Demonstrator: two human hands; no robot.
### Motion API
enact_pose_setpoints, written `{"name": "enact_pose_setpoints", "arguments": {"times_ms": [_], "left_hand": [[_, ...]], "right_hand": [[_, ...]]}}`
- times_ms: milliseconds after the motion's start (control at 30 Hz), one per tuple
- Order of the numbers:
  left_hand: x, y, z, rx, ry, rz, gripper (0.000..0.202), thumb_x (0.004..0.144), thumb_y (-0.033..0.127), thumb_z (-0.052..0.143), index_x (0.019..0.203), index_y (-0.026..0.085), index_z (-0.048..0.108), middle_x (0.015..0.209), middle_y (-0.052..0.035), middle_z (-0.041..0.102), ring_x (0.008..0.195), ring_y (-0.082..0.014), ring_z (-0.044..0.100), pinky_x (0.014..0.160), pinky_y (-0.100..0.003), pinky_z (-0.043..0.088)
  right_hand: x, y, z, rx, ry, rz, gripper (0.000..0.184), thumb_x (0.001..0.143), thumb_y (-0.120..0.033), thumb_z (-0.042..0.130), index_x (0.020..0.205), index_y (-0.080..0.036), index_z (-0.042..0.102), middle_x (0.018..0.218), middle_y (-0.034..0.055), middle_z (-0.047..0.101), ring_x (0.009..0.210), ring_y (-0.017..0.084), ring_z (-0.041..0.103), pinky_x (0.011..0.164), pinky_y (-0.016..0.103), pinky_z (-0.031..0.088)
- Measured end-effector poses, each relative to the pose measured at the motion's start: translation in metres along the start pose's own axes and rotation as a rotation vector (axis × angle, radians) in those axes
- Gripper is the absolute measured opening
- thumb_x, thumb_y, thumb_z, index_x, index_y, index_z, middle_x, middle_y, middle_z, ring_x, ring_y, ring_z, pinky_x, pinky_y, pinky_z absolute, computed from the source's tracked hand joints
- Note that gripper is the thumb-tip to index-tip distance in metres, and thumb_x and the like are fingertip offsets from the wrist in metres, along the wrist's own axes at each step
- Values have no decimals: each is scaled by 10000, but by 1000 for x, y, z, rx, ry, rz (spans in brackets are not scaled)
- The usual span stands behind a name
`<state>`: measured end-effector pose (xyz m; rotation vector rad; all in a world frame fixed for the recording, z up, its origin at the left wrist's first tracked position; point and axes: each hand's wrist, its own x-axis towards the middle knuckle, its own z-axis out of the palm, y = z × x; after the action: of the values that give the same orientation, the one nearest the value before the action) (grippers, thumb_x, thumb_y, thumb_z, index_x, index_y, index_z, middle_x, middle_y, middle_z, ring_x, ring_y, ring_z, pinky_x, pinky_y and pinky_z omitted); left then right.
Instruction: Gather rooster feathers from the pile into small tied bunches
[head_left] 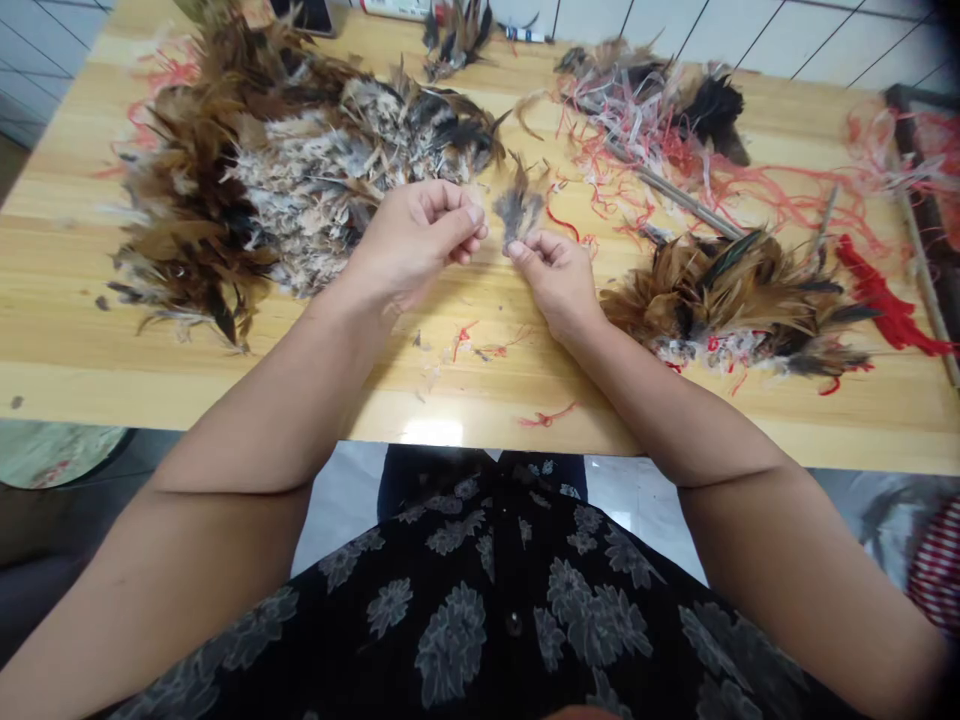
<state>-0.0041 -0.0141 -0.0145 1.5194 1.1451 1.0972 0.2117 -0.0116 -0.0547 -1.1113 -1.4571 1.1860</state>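
Between thumb and fingers, my right hand (pixel 556 275) pinches the base of a small grey-brown feather (pixel 519 205), its tip pointing up and away from me. Just to the left, my left hand (pixel 427 235) is closed in a pinch; whatever it may hold is too small to make out. Behind and left of that hand spreads a large pile of brown and greyish-white feathers (pixel 300 165). A heap of long golden-brown feathers (pixel 720 290) with white and red bits at its base lies right of my right hand.
Red and white strings (pixel 630 125) tangle with dark feathers at the back right. A thin stick (pixel 686 198) lies across them. Red thread (pixel 881 295) and a dark frame (pixel 926 200) are at the right. Thread scraps (pixel 465 342) dot the wooden table (pixel 97 360); a marker (pixel 525 34) lies by the wall.
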Motion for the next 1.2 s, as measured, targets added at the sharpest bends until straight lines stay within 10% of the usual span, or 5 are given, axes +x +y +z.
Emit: {"name": "enact_pose_setpoints", "arguments": {"times_ms": [200, 467, 967, 1200], "left_hand": [[3, -4, 13, -87, 0, -62, 468, 1129, 261, 1051, 857, 246, 669, 776, 16, 716, 733, -155, 718, 719, -293, 619], [2, -11, 9, -39, -15, -30, 528, 1115, 568, 1077, 946, 271, 674, 743, 31, 647, 847, -209, 706, 862, -373, 647], [0, -12, 16, 99, 4, 62, 443, 1022, 543, 1057, 925, 262, 728, 897, -39, 748, 898, -268, 739, 862, -441, 620], [4, 11, -33, 268, 212, 230, 412, 835, 594, 1035, 864, 289, 759, 879, -43, 782, 793, -248, 617, 801, -463, 559]], "right_hand": [[0, -1, 1, 10, -22, -8, 723, 967, -773, 1023, 772, -250, 563, 747, -65, 403, 754, 114, 381, 731, 312, 347], [2, 4, 0, -23, -28, -48, 657, 1009, -684, 1021, 785, -241, 591, 751, -70, 414, 764, 115, 413, 763, 319, 366], [2, 3, 2, -53, -51, -44, 630, 1001, -618, 1046, 802, -244, 580, 759, -77, 423, 768, 113, 404, 771, 319, 387], [1, 2, 1, -83, -63, -15, 583, 1080, -528, 992, 816, -244, 556, 770, -72, 385, 779, 116, 400, 770, 313, 360]]}}
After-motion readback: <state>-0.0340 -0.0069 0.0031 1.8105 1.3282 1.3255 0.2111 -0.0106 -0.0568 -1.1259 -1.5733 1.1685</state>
